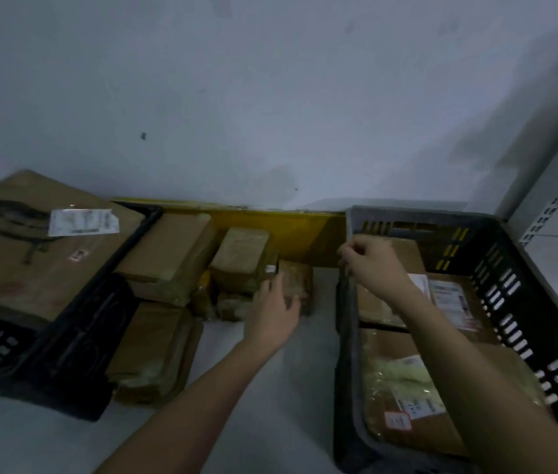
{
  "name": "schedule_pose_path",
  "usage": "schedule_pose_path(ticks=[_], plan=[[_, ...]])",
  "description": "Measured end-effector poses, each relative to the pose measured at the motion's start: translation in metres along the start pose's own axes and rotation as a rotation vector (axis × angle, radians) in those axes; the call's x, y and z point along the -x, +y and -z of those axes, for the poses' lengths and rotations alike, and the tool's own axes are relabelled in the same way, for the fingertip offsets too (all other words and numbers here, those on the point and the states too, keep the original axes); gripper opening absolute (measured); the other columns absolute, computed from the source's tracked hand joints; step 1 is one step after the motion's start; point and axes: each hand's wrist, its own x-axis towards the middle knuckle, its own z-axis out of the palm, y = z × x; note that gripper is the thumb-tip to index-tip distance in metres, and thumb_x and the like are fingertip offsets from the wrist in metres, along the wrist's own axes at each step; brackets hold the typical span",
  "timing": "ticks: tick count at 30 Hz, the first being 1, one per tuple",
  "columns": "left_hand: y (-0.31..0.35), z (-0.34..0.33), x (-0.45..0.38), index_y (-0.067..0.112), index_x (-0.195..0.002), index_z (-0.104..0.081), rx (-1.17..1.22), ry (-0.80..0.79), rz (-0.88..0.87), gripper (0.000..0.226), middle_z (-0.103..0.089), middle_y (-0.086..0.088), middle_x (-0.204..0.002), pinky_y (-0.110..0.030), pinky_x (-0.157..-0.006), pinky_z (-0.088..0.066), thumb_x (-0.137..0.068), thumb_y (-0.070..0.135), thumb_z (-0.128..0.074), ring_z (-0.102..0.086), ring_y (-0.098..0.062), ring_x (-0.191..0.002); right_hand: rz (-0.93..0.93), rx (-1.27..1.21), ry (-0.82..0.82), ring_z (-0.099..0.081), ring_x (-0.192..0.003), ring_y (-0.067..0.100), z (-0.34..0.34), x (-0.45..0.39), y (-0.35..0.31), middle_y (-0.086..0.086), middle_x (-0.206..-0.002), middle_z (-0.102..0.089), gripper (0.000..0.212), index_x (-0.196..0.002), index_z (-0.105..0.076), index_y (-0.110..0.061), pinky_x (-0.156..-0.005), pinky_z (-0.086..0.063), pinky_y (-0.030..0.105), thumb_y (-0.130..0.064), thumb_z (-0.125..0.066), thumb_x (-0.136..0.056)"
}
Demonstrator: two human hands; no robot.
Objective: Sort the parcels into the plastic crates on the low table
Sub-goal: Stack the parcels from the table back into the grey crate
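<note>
While the left hand [275,311] reaches forward over the pale counter [287,388], its fingers curl round a small brown parcel [296,285] that stands at the right end of a loose heap of parcels. The thumb lies on the parcel's left face and the fingers wrap its front, so the hand grips it; the parcel's base seems to sit on the counter, though the picture is too soft to be sure. Just to the left, a squat taped parcel [241,256] is stacked on others, and a longer flat parcel [171,246] leans beside it against a black crate [75,343] at the left. That crate is topped by a large cardboard box [31,254] bearing a white label [84,222]. More wrapped parcels [154,350] lie in front of the heap, touching the black crate's side.

The right hand [371,265] hovers over the far left corner of a dark grey plastic crate [510,278] at the right. Its fingers are curled and pinched together at the tips, but whether they hold anything I cannot tell. Inside this crate lie several flat parcels, among them a labelled box [452,299] toward the back and a clear-wrapped parcel [404,388] with a red-edged sticker nearer the front. A yellow strip [298,230] runs along the foot of the wall [270,97] behind the heap.
</note>
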Motion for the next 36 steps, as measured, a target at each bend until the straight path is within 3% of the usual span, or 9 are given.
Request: schedule_pose_path(ticks=[8,12,14,17,25,29,32,34,36], plan=[[-0.142,0.064,0.031,0.023,-0.14,-0.042,0.004,0.169,0.381,0.055,-0.048,-0.011,-0.139,-0.046,-0.099,-0.044,-0.091,0.047,-0.05,-0.047,-0.031,-0.123,-0.045,-0.058,-0.369,-0.066,-0.074,0.022,-0.146,0.011,-0.051,0.002,-0.081,-0.068,0.021,-0.083,-0.067,-0.019,-0.069,-0.056,0.041,-0.025,-0.054,-0.098],[-0.203,0.085,0.059,0.019,-0.153,-0.023,-0.07,0.133,0.542,0.08,-0.03,-0.011,-0.154,-0.048,-0.108,-0.036,-0.09,0.058,-0.051,-0.034,-0.034,-0.137,0.005,0.057,-0.539,-0.053,-0.065,0.019,-0.224,0.027,-0.043,0.008,-0.072,-0.059,0.028,-0.082,-0.064,-0.006,-0.061,-0.045,0.042,-0.026,-0.053,-0.099],[-0.228,0.09,0.067,0.022,-0.155,-0.017,-0.092,0.101,0.581,0.087,-0.026,-0.01,-0.156,-0.05,-0.107,-0.037,-0.087,0.058,-0.055,-0.032,-0.034,-0.138,0.033,0.198,-0.6,-0.06,-0.079,0.021,-0.259,0.039,-0.037,0.003,-0.087,-0.065,0.022,-0.096,-0.066,-0.015,-0.071,-0.049,0.039,-0.031,-0.05,-0.099],[-0.251,0.093,0.072,0.026,-0.156,-0.009,-0.122,0.047,0.617,0.099,-0.02,-0.01,-0.158,-0.05,-0.106,-0.036,-0.081,0.067,-0.057,-0.029,-0.035,-0.139,0.048,0.42,-0.653,-0.053,-0.124,0.027,-0.296,0.052,-0.029,0.007,-0.137,-0.056,0.048,-0.14,-0.053,-0.018,-0.097,-0.046,0.035,-0.045,-0.045,-0.101],[-0.266,0.083,0.051,0.032,-0.156,0.009,-0.125,-0.131,0.573,0.126,0.006,-0.012,-0.163,-0.057,-0.112,-0.023,-0.064,0.086,-0.06,-0.007,-0.036,-0.148,0.017,0.557,-0.729,-0.047,-0.13,0.029,-0.341,0.068,-0.018,0.008,-0.146,-0.047,0.056,-0.148,-0.042,-0.022,-0.104,-0.043,0.04,-0.052,-0.04,-0.101],[-0.269,0.077,0.043,0.029,-0.155,0.002,-0.142,-0.142,0.566,0.119,-0.004,-0.019,-0.157,-0.05,-0.106,-0.032,-0.069,0.076,-0.064,-0.013,-0.039,-0.141,-0.038,0.474,-0.702,-0.051,-0.127,0.025,-0.347,0.076,-0.018,0.007,-0.144,-0.05,0.052,-0.145,-0.046,-0.021,-0.101,-0.045,0.035,-0.049,-0.044,-0.1],[-0.267,0.083,0.048,0.032,-0.155,-0.008,-0.052,-0.117,0.553,0.114,-0.014,-0.019,-0.151,-0.047,-0.106,-0.035,-0.067,0.071,-0.069,-0.019,-0.038,-0.136,-0.157,0.27,-0.665,-0.058,-0.112,0.022,-0.343,0.077,-0.02,0.009,-0.141,-0.053,0.048,-0.141,-0.048,-0.017,-0.09,-0.046,0.029,-0.044,-0.046,-0.102],[-0.267,0.091,0.059,0.035,-0.155,-0.015,0.084,-0.124,0.556,0.113,-0.017,-0.015,-0.152,-0.045,-0.109,-0.033,-0.062,0.07,-0.069,-0.022,-0.036,-0.137,-0.263,0.097,-0.676,-0.057,-0.104,0.018,-0.336,0.076,-0.021,0.007,-0.137,-0.055,0.047,-0.138,-0.049,-0.018,-0.092,-0.049,0.034,-0.048,-0.044,-0.102],[-0.271,0.1,0.072,0.036,-0.153,-0.024,0.31,-0.135,0.577,0.11,-0.025,-0.011,-0.152,-0.043,-0.108,-0.038,-0.056,0.068,-0.066,-0.032,-0.033,-0.136,-0.425,-0.106,-0.701,-0.055,-0.112,0.021,-0.329,0.075,-0.019,0.004,-0.133,-0.052,0.049,-0.135,-0.045,-0.021,-0.096,-0.051,0.042,-0.056,-0.043,-0.1]])
